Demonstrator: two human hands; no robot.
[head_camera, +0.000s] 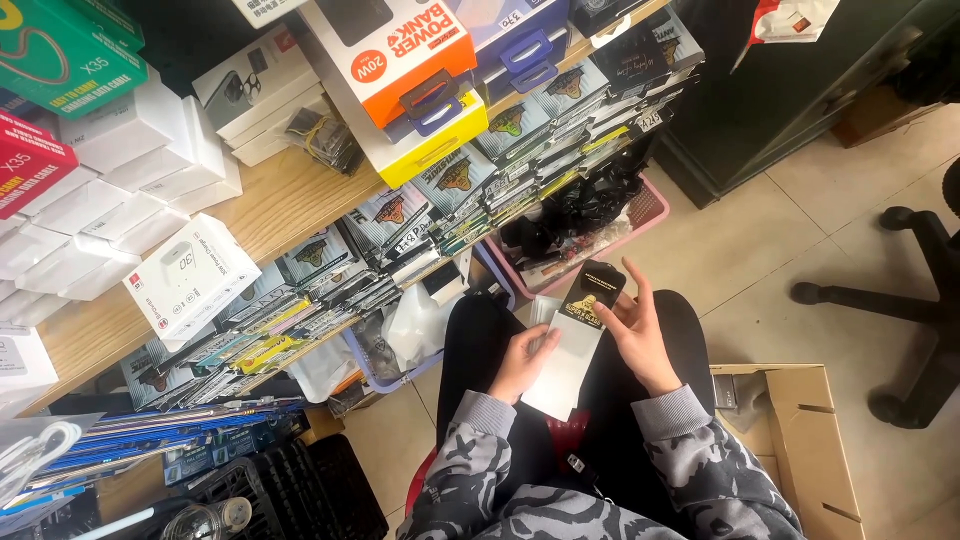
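Note:
Over my lap I hold a flat, narrow packet (572, 352), white along most of its length with a black top bearing a gold emblem. My left hand (522, 362) grips its left edge near the lower half. My right hand (637, 333) holds the right side near the black top, index finger stretched up along it. A second thin white sheet shows just behind the packet's left edge. Both sleeves are grey camouflage; my legs are in black.
A wooden shelf (280, 205) at left carries stacked white boxes (190, 275) and orange-and-yellow boxes (410, 70). Rows of similar flat packets (520, 150) hang along its edge. A pink basket (640, 215) and an open cardboard box (800, 440) stand on the tiled floor; a chair base (900, 300) is at right.

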